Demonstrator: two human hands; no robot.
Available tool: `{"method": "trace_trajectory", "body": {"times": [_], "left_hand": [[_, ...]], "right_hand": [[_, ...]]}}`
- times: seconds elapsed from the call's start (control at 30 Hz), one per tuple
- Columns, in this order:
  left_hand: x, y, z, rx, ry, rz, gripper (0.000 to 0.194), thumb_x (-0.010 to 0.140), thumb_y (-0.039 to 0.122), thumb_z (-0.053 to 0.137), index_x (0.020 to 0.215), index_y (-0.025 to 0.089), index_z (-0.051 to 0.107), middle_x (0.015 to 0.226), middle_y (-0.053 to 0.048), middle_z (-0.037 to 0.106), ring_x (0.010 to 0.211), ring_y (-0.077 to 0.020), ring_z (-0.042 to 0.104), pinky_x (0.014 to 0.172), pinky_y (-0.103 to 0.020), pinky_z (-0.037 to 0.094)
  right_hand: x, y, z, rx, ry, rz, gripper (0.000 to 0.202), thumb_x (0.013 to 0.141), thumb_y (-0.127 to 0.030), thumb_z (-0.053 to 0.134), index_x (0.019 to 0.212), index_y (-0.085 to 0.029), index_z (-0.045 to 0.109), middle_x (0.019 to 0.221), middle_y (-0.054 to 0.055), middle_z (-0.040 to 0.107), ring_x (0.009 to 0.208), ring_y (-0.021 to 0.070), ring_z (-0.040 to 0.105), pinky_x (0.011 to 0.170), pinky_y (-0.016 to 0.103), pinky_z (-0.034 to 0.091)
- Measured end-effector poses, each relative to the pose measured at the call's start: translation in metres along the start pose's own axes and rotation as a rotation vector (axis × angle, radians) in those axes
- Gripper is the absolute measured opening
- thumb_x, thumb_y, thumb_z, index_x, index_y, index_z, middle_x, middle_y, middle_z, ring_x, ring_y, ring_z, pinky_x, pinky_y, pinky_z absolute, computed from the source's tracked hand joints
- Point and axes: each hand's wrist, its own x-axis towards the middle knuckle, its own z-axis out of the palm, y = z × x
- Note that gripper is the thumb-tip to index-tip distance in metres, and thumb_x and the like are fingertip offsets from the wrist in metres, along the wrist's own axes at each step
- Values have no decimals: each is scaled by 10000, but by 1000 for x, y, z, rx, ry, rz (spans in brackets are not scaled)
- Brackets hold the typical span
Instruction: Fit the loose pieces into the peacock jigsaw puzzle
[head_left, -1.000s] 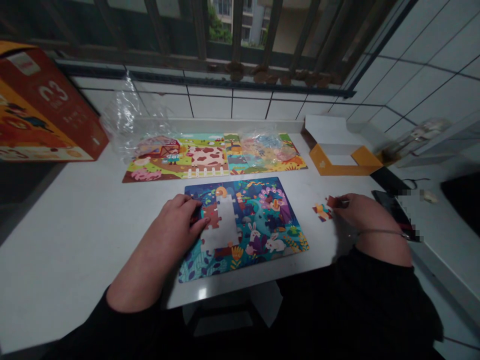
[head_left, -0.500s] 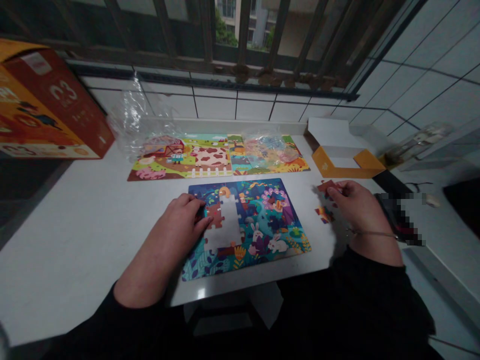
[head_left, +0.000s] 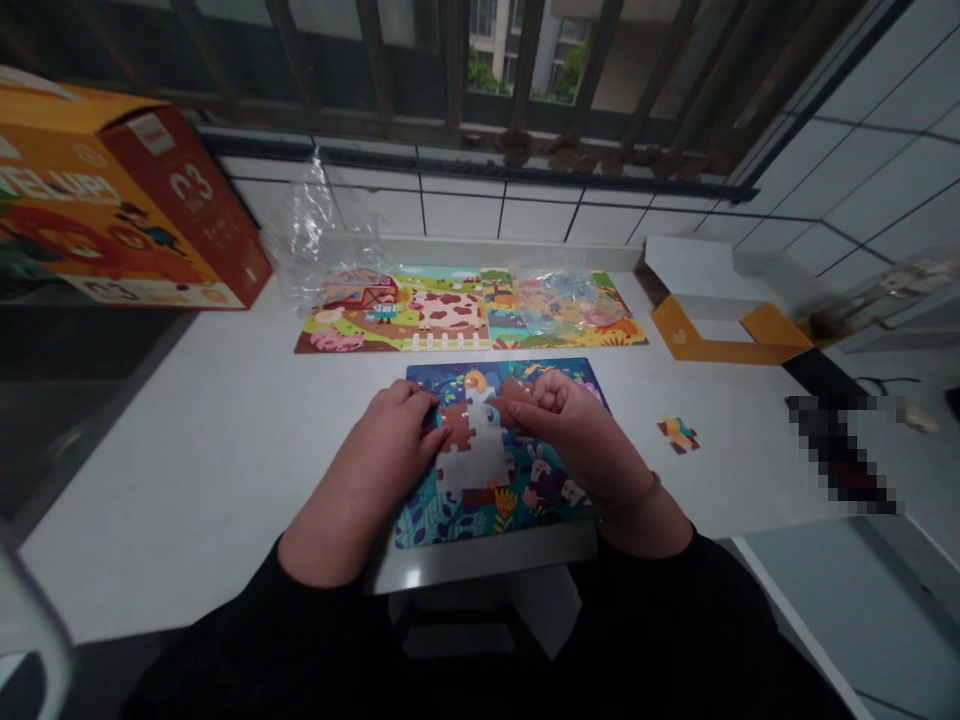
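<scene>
My left hand [head_left: 390, 440] flat on blue puzzle [head_left: 480, 470], fingertips pinning brown piece [head_left: 456, 432] at gap edge. Right hand [head_left: 570, 425] pinch-grip closed on reddish piece [head_left: 512, 392] over gap. Pcs thin, light, stiff card; hold by edges. Spare piece [head_left: 678, 434] on counter [head_left: 225, 450].

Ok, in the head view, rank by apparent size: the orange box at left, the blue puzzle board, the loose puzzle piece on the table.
1. orange box, though its nearness to the camera is unclear
2. blue puzzle board, partly covered by both hands
3. loose puzzle piece, clearly smallest
</scene>
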Motion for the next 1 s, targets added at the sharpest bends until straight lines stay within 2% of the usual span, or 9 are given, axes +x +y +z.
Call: {"method": "trace_trajectory", "body": {"times": [0.07,0.2,0.27,0.37,0.43,0.53,0.7,0.83,1.0], "left_hand": [[-1,-1,0,-1,0,7,191,1029,310,730,1132,155,770,1227,-165,698,1175,-339,663,1071,-477,558],[-2,-2,1,0,13,20,221,1023,310,739,1174,150,763,1236,-165,700,1164,-331,669,1060,-471,563],[-2,-3,2,2,18,22,218,1018,303,744,1176,154,761,1248,-164,700,1179,-333,667,1064,-473,565],[-2,-2,3,16,21,20,217,1028,301,734,1177,146,758,1255,-169,700,1178,-332,668,1066,-474,567],[-2,-1,3,20,23,17,225,1040,312,726,1179,138,758,1251,-170,701,1165,-331,670,1063,-475,568],[-3,-1,2,19,31,11,227,1041,323,731,1178,144,761,1231,-161,705,1147,-328,671,1046,-470,572],[-3,-2,2,-2,32,17,229,1048,314,714,1204,154,764,1251,-161,705,1159,-324,675,1067,-475,569],[-2,-1,2,-12,16,-1,244,1017,281,739,1220,147,767,1285,-169,693,1185,-335,670,1092,-486,566],[-3,-1,1,-31,25,0,260,1011,258,744,1239,136,767,1298,-173,687,1195,-333,668,1106,-474,565]], "right_hand": [[-1,4,7,-9,-22,9,476,816,-490,921,1056,-263,578,811,-30,744,752,188,712,683,313,559],[-4,7,13,-15,-87,15,749,859,-473,890,1508,-289,562,1013,17,826,925,234,782,773,370,626],[-4,8,13,-44,-102,4,615,896,-454,849,1446,-274,639,1014,24,828,915,222,792,806,387,644],[-3,12,12,-97,-109,-6,273,924,-411,806,1117,-235,728,971,36,830,883,207,808,837,388,658],[-2,15,11,-187,-81,-21,163,924,-361,793,985,-227,726,953,39,828,871,199,805,809,360,649],[-2,16,12,-283,-48,-39,140,920,-325,803,982,-218,738,927,36,822,845,193,792,759,329,624],[-7,5,17,-282,-209,2,410,953,-343,823,1346,-251,753,1010,26,845,879,199,822,740,312,625],[-11,5,23,-376,-298,-14,183,963,-314,801,1131,-244,821,998,20,843,859,191,809,749,309,614],[-14,8,33,-576,-193,-40,100,897,-223,824,983,-217,774,861,8,810,775,182,765,686,293,536]]}}
